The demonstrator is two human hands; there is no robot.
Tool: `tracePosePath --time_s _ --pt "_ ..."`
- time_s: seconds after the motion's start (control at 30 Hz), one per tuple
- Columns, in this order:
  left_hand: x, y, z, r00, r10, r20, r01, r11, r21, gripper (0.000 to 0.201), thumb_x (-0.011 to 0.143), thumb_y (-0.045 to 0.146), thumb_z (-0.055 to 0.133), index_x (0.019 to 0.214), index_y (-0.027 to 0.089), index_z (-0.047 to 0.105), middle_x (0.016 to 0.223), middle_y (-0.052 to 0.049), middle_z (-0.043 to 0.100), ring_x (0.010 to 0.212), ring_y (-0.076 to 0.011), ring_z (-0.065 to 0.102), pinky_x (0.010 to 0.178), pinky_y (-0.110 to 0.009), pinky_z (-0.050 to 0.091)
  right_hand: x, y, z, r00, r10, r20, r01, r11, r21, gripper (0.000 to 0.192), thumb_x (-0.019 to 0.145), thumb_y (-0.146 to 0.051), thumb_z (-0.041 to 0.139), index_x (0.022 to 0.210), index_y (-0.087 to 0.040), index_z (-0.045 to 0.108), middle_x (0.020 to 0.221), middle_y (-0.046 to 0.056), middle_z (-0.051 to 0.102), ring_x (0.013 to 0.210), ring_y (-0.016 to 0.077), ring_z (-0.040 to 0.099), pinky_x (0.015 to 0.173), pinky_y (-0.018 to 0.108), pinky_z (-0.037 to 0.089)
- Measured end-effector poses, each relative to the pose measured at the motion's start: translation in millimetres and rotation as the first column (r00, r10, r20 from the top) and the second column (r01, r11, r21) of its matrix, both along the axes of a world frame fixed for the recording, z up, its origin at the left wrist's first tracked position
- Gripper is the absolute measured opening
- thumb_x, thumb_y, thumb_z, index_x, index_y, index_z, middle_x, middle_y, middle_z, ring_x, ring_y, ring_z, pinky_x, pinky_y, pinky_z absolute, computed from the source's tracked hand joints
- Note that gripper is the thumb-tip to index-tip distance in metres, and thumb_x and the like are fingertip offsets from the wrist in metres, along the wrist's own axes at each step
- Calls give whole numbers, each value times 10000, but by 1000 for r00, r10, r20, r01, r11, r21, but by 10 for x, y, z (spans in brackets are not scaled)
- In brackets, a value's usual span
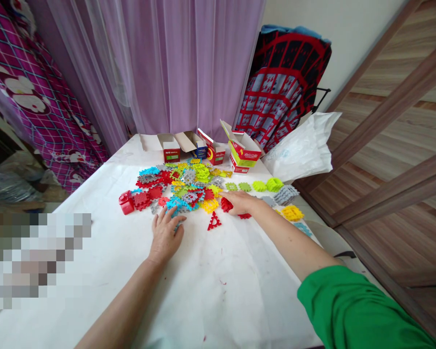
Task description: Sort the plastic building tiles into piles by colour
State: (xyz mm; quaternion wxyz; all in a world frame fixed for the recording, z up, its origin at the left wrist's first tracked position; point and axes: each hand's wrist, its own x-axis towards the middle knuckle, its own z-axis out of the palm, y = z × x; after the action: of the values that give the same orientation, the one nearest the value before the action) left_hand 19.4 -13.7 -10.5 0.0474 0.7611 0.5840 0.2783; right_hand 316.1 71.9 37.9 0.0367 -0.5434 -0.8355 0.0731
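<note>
A white cloth-covered table [218, 291] stands before lilac curtains [174, 63], with small open cardboard boxes [203, 148] at its far edge. The person's left hand [166, 235] lies flat, fingers spread, at the near edge of a heap of bright toothed plastic building tiles [183, 186], gripping nothing. The right hand [240, 201] rests palm-down on a red tile [225, 204], fingers loosely extended; whether it grips cannot be told. A red triangular tile [214, 222] lies just beside. The tiles look light, stiff and thin, best pinched by their notched edges.
</note>
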Motion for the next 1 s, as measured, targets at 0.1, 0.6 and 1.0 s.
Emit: tracePosePath --time_s 0.1,0.6,1.0 --pt "1 0 -1 1000 0 8 0 1000 -2 284 845 211 481 1012 276 701 1369 -64 564 1360 -336 381 1087 -593 283 -3 -36 60 996 33 80 -27 997 -77 794 586 -211 711 1353 -285 522 1188 66 662 1090 271 600 908 338 459" --pt "3 -1 -14 999 0 44 0 1000 4 288 844 189 476 1017 276 689 1373 -64 559 1345 -306 404 1087 -584 292 -781 -1109 -1 943 -295 -152 305 951 46 174 829 -220 529 784 -253 693 820 4 721 792 164 643 696 247 440" --pt "18 -20 37 1000 -1 2 1 1000 -11 293 835 175 486 1027 250 695 1380 -80 552 1352 -323 397 1093 -556 298 -975 -1038 -525 876 -141 -462 253 949 190 300 810 -88 477 929 -255 696 1019 23 717 995 176 625 938 303 470"
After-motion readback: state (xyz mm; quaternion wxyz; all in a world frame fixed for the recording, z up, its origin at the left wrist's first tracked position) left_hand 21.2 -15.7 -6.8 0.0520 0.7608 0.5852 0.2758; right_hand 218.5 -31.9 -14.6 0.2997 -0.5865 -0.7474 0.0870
